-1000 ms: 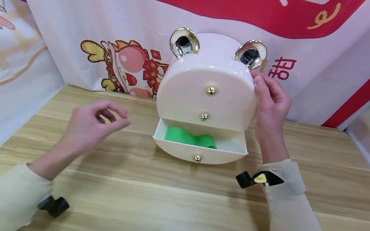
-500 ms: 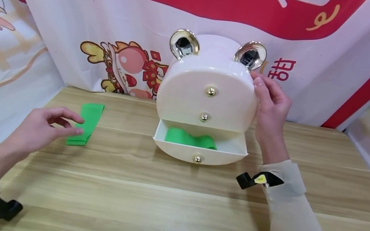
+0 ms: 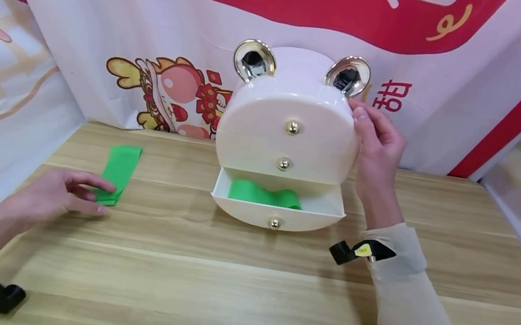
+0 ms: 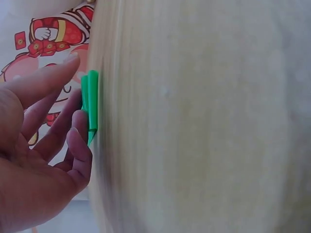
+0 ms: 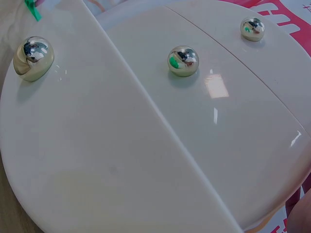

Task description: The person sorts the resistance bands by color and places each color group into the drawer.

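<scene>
A folded green strip of soft material (image 3: 120, 169) lies on the table at the left. My left hand (image 3: 53, 195) is low beside its near end, fingers loosely bent and parted from the thumb; in the left wrist view the fingertips reach the folded strip (image 4: 93, 102), but contact cannot be told. A white drawer box (image 3: 256, 127) with gold-rimmed ears stands at the back centre. Its bottom drawer (image 3: 232, 210) is pulled out and contains another green strip (image 3: 265, 194). My right hand (image 3: 378, 153) holds the box's upper right side, some fingers hidden behind it.
Gold knobs (image 3: 283, 164) stick out of the drawer fronts. A printed red and white cloth (image 3: 181, 19) hangs right behind the box, and more cloth (image 3: 15, 61) closes off the left side. The wooden table (image 3: 197, 300) stretches towards me.
My left hand has moved left and down to the green strip on the table, which it earlier hid. My right hand stays on the box; the view has shifted slightly.
</scene>
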Demonstrator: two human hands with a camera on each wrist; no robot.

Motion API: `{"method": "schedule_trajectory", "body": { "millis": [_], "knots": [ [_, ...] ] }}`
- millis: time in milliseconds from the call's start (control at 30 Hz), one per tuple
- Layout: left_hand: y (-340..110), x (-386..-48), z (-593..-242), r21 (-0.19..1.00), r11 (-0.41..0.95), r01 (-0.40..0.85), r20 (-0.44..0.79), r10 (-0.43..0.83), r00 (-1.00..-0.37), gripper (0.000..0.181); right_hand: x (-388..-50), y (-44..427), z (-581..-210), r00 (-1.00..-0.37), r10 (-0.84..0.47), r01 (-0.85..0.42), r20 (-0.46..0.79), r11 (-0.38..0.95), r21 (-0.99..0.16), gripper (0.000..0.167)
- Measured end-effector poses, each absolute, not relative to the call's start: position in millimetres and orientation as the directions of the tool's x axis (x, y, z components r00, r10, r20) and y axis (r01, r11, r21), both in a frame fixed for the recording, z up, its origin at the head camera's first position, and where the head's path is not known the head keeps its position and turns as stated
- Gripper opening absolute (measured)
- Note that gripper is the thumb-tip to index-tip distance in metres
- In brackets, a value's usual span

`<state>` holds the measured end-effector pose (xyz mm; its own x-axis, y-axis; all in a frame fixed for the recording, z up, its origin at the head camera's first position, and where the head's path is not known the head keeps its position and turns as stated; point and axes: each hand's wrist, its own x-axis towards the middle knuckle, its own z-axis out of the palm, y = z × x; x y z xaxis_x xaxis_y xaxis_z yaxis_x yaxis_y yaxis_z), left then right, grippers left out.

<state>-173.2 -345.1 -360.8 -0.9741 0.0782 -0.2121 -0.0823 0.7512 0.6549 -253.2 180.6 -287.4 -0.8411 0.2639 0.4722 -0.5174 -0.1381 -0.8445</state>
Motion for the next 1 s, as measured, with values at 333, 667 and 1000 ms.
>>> {"method": "schedule_trajectory", "body": {
  "millis": [333,667,1000],
  "knots": [
    [-342,-177,-363,0.613,0.786,-0.08,-0.233,0.083,-0.969,0.052,-254,181,-286,-0.848,0.259,-0.511,0.463,-0.165,-0.844,0.024],
    [-339,-184,-364,0.538,0.84,-0.074,-0.188,0.034,-0.982,0.035,-255,179,-288,-0.849,0.258,-0.507,0.461,-0.147,-0.85,0.027],
    [-320,-185,-346,0.553,0.828,-0.093,-0.136,-0.02,-0.991,0.034,-254,179,-287,-0.843,0.268,-0.512,0.466,-0.132,-0.849,0.027]
  ]
}}
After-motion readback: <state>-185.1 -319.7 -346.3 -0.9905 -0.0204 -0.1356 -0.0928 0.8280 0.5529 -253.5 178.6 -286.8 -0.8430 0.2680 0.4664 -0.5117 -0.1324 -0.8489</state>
